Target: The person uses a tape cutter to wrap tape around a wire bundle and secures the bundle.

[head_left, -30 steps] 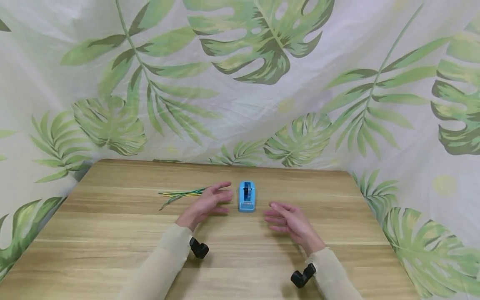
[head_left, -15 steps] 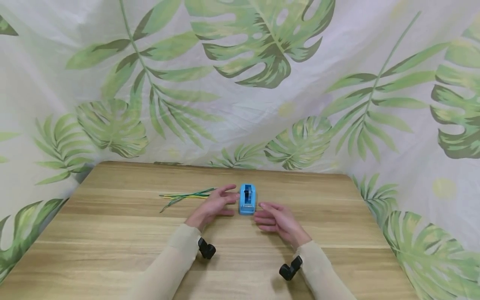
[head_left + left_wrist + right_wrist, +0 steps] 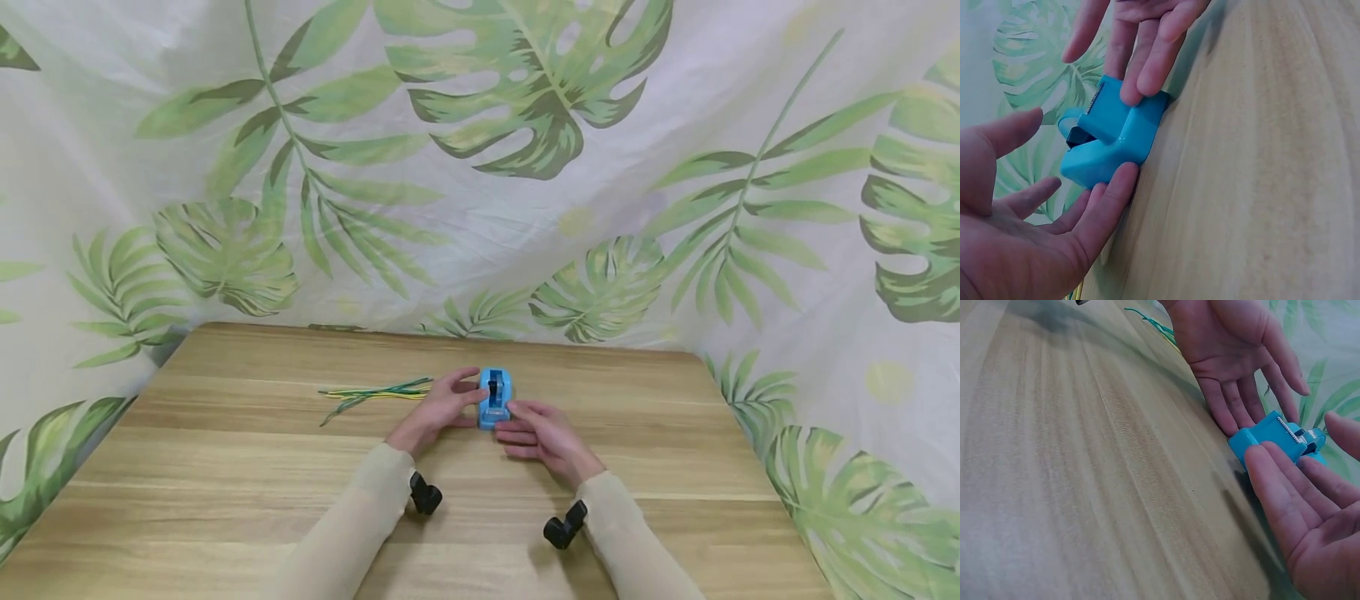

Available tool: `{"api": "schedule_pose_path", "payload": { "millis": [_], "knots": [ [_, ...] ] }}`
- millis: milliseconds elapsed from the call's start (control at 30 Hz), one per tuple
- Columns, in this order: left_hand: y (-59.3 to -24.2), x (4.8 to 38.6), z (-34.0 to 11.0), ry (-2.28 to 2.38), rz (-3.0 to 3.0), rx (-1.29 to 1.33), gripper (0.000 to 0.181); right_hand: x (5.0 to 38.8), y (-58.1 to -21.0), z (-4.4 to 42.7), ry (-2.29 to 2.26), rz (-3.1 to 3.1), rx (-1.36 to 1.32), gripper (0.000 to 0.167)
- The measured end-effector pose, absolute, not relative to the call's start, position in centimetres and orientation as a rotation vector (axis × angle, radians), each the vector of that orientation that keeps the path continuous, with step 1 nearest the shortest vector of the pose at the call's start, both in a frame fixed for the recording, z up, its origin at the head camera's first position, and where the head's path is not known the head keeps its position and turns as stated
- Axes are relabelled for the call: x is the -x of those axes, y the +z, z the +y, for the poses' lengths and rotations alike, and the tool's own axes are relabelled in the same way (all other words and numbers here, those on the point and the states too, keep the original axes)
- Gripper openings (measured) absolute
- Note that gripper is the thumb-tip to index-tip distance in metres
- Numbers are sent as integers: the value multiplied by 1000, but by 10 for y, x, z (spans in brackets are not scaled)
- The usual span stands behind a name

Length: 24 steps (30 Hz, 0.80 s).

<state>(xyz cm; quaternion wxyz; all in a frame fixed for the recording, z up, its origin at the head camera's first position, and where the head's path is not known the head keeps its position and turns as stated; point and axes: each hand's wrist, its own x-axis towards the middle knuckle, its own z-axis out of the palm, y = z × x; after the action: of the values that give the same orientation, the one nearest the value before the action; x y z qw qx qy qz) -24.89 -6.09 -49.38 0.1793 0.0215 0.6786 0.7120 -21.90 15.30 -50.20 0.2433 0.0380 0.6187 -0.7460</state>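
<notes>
A blue tape dispenser (image 3: 495, 398) stands on the wooden table, its serrated edge toward the person. At its left side, my left hand (image 3: 438, 411) touches it with extended fingers, thumb raised off it in the left wrist view, where the dispenser (image 3: 1113, 140) lies between both hands. From the right and near side, the fingertips of my right hand (image 3: 546, 437) touch the dispenser, fingers nearly straight. In the right wrist view both hands flank the dispenser (image 3: 1266, 434) with loosely extended fingers.
Several green and yellow thin strips (image 3: 367, 392) lie crossed on the table (image 3: 225, 467), left of my left hand. A leaf-patterned cloth (image 3: 480, 208) hangs behind the table's back edge. Each sleeve carries a black wrist device.
Both hands have moved inward to the dispenser, the left one rightward and the right one leftward. The gaps beside it have closed, while the dispenser stays in place.
</notes>
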Motion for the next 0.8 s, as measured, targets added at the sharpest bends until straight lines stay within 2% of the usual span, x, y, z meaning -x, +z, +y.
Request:
{"api": "schedule_pose_path", "payload": {
  "millis": [800],
  "knots": [
    [-504, 272, -48, 1922, 2214, -89, 60, 242, -506, 142, -2051, 1769, -157, 45]
  ]
}}
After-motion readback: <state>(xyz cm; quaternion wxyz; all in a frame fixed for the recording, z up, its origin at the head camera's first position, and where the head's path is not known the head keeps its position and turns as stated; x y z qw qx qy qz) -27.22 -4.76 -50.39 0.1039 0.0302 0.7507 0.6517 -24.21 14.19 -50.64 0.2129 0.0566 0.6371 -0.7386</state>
